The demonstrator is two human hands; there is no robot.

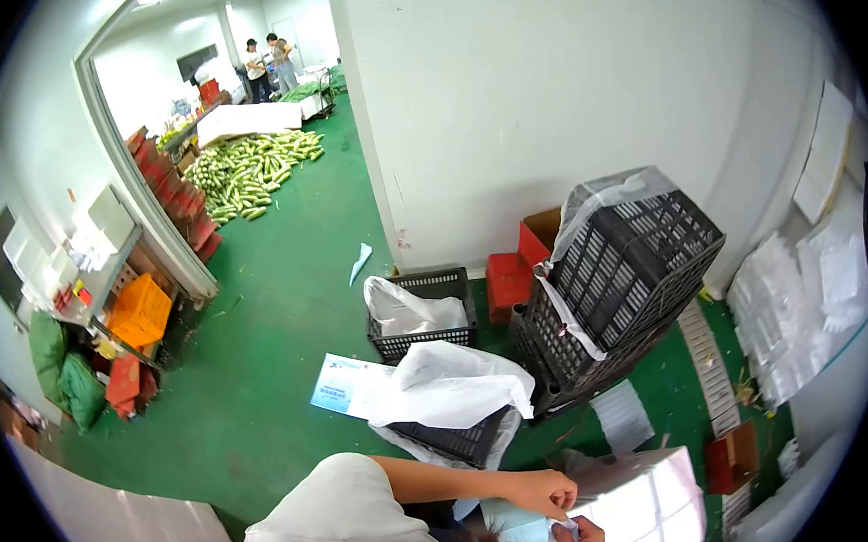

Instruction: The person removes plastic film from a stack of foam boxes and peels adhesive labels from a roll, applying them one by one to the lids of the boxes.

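Observation:
My left hand [544,491] reaches in from the left at the bottom, its fingers closed in a pinch at a small pale piece [565,529]. Just below it, my right hand [581,538] is partly cut off by the frame edge, thumb and finger closed on the same piece. What the piece is cannot be made out. Under the hands lies a light blue sheet [516,527], beside a shiny white surface [643,505].
Black crates [639,250] are stacked at the right; another crate [423,345] holds white plastic. White film [450,383] covers a crate nearer me. Through the doorway, green vegetables [252,173] lie piled and two people [271,64] stand. An orange crate [139,311] sits left.

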